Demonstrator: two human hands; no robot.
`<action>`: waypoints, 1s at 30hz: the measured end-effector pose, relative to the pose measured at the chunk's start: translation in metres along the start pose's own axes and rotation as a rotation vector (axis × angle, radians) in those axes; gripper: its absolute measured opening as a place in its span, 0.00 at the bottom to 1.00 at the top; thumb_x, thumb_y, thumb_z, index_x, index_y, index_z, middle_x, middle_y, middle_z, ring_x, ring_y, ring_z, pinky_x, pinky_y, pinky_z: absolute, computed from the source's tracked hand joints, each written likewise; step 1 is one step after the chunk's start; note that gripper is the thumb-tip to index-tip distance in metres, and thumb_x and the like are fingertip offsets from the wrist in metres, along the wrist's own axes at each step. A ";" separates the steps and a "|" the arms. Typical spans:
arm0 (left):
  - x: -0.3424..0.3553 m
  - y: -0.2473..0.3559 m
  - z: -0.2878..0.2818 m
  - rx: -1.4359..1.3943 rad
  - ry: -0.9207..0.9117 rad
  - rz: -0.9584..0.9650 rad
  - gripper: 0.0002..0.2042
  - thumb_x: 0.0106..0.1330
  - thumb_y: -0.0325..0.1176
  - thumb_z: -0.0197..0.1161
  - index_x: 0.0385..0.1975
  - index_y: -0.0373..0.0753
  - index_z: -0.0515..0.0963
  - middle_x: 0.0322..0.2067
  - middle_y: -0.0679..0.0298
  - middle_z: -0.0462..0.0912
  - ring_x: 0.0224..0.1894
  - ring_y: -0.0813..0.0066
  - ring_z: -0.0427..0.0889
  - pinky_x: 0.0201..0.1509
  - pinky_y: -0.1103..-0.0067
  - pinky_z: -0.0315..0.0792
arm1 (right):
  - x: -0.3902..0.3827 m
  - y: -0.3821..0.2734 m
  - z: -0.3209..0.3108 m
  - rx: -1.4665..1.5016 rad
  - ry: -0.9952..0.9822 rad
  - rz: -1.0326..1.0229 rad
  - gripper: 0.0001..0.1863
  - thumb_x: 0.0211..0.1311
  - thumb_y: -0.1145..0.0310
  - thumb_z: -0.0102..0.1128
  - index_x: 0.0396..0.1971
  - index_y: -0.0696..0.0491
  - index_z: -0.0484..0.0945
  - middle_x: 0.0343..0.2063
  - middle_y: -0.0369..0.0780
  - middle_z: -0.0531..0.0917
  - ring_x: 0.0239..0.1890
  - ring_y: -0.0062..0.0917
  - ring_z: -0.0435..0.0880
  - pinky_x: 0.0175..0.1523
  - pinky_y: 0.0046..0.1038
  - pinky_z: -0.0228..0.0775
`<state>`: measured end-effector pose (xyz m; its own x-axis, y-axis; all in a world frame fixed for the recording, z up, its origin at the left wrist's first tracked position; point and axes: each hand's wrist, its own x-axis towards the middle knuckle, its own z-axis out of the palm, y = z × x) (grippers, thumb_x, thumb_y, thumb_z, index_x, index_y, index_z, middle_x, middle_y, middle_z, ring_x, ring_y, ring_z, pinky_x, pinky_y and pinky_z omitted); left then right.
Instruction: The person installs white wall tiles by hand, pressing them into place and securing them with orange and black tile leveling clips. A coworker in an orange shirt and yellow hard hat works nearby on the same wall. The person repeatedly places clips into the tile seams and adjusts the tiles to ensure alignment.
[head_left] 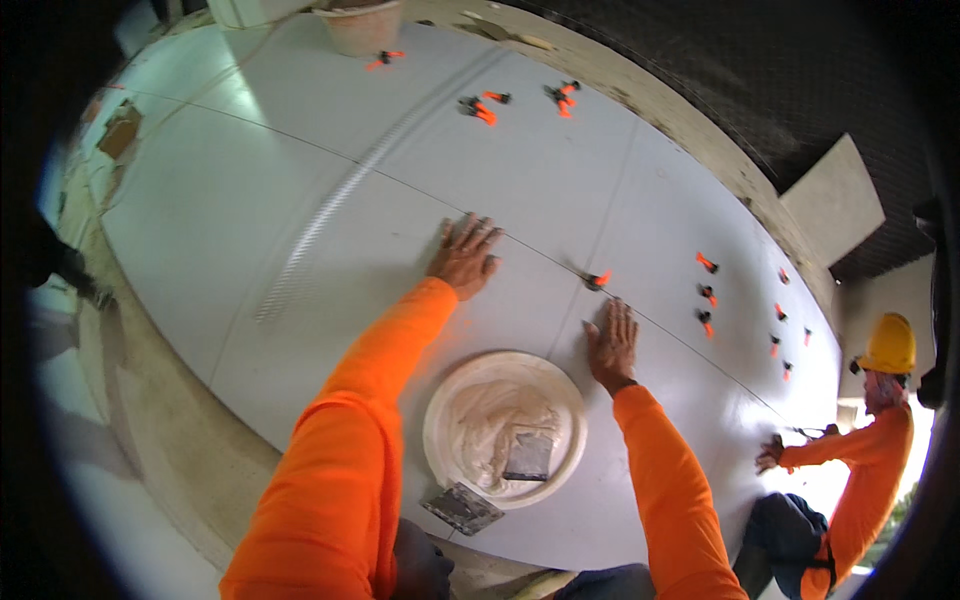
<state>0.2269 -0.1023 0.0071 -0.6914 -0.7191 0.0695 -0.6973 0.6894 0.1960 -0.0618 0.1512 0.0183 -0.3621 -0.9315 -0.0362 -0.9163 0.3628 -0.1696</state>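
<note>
My left hand (465, 258) lies flat with its fingers apart on a large grey tiled surface (330, 290), touching it close to a thin dark seam. Farther right and nearer to me, my right hand (613, 345) rests palm down beside the same seam, its fingers stretched out. Just beyond my right fingertips a small black and orange tile-levelling clip (596, 281) stands on the seam. Between my forearms sits a round pale basin (434, 425) of creamy paste. A flat metal spreader (528, 456) lies in the paste, and a smeared spreader blade (463, 508) lies against the near rim.
Several more black and orange clips (707, 294) are scattered at the right and far side. A perforated metal strip (330, 215) lies across the left part. A bucket (362, 28) stands at the far edge. At the right, a person in a yellow hard hat (889, 345) reaches toward the surface.
</note>
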 end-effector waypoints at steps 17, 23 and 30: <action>0.013 0.084 0.009 -0.120 -0.051 0.194 0.35 0.83 0.59 0.45 0.83 0.47 0.59 0.85 0.68 0.53 0.88 0.58 0.41 0.90 0.54 0.33 | -0.004 -0.017 -0.010 -0.038 0.102 0.003 0.39 0.83 0.46 0.44 0.82 0.55 0.55 0.82 0.50 0.57 0.84 0.53 0.51 0.85 0.57 0.38; 0.016 0.078 0.004 -0.142 -0.059 0.239 0.31 0.84 0.57 0.46 0.81 0.53 0.63 0.84 0.69 0.55 0.87 0.58 0.42 0.89 0.52 0.36 | 0.059 -0.020 -0.048 0.206 0.053 0.160 0.27 0.85 0.51 0.46 0.70 0.53 0.75 0.66 0.53 0.80 0.70 0.48 0.76 0.74 0.49 0.66; 0.020 0.085 -0.002 -0.078 -0.143 0.203 0.29 0.84 0.61 0.39 0.81 0.67 0.61 0.86 0.73 0.49 0.88 0.62 0.36 0.88 0.47 0.26 | 0.076 -0.065 -0.052 -0.366 0.187 -0.193 0.28 0.85 0.47 0.46 0.72 0.47 0.77 0.81 0.47 0.61 0.85 0.47 0.50 0.84 0.62 0.39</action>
<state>0.1543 -0.0577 0.0275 -0.8394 -0.5430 -0.0229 -0.5285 0.8057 0.2675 -0.0384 0.0580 0.0780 -0.1721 -0.9742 0.1458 -0.9582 0.1999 0.2049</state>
